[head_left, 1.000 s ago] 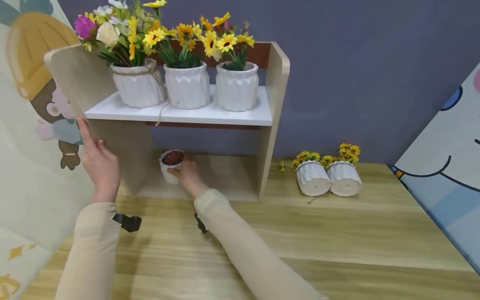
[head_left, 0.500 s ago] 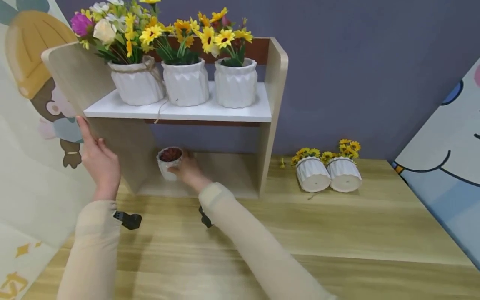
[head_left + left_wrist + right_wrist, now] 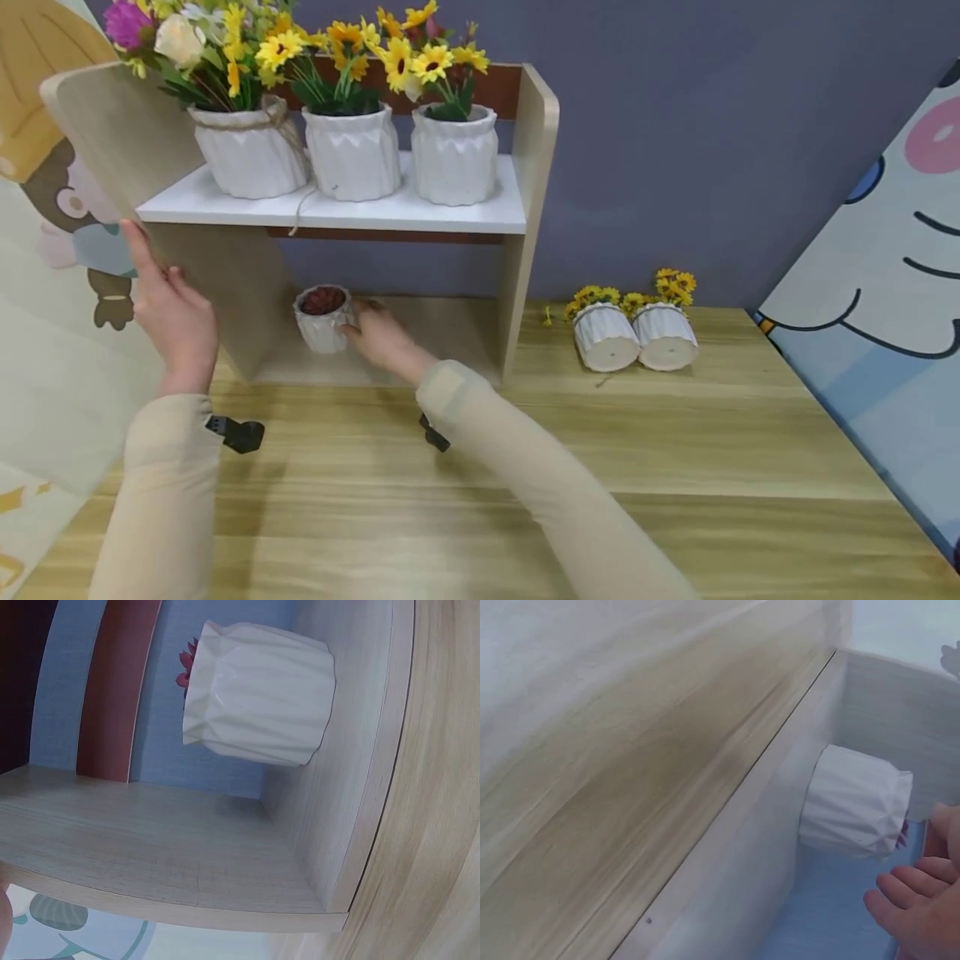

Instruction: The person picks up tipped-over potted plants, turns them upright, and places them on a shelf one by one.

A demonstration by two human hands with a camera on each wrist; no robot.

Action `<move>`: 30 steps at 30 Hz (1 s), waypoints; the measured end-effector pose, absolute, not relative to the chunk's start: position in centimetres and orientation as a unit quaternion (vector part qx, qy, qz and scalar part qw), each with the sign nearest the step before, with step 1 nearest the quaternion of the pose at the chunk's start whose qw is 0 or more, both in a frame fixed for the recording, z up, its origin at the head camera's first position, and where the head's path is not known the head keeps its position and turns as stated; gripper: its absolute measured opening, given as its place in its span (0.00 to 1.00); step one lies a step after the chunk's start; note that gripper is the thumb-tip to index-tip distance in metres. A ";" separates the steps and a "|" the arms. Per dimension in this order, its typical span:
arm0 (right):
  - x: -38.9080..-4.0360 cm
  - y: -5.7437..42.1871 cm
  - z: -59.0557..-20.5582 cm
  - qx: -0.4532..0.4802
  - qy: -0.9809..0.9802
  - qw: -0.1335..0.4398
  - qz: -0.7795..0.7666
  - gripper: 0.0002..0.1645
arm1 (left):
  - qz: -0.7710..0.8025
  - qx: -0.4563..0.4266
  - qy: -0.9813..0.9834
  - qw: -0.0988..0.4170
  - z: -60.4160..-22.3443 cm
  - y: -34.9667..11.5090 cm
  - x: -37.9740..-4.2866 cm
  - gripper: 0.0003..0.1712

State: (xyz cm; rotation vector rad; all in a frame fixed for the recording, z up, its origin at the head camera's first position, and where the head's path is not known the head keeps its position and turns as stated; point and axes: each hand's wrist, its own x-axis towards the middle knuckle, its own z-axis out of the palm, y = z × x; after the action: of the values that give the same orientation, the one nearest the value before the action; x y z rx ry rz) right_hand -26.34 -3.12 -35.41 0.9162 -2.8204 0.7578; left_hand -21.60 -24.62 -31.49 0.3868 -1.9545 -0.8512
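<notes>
A small white ribbed pot with a dark red succulent stands upright on the lower board of a two-tier shelf, towards its left side. My right hand is just right of this pot. In the right wrist view its fingers are loosely bent beside the pot's rim, with a gap between them and it. At the shelf's left panel, my left hand rests with its index finger stretched up along the front edge. Little of the left hand shows in the left wrist view.
On the upper board stand three white pots with artificial flowers. Right of the shelf, two white pots with yellow flowers lie tipped over on the wooden table. A grey-blue wall rises behind.
My right hand has loosened from the succulent pot and drawn slightly to the right of it. The head view has shifted a little right; the left hand keeps its place at the panel.
</notes>
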 end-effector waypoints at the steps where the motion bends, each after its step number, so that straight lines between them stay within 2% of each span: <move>1: -26.2 -3.0 -35.3 0.300 -0.919 0.040 0.252 0.27 | -0.350 0.161 -0.799 0.463 -31.5 -24.6 -21.6 0.30; 14: -24.2 -0.3 -33.2 0.308 -0.922 0.040 0.234 0.28 | -0.352 0.168 -0.810 0.437 -31.3 -24.6 -21.6 0.30; 24: -22.1 2.4 -32.1 0.332 -0.915 0.038 0.225 0.29 | -0.332 0.150 -0.813 0.455 -31.3 -24.8 -21.4 0.30; 30: -21.0 4.6 -31.6 0.327 -0.911 0.034 0.248 0.28 | -0.343 0.158 -0.810 0.448 -31.2 -24.8 -21.4 0.31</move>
State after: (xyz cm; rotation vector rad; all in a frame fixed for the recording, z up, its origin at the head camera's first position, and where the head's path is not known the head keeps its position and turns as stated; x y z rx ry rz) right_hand -21.04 4.56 -31.63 1.0044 -2.8019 0.7632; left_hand -21.36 -24.82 -31.19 0.3921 -2.0043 -0.8498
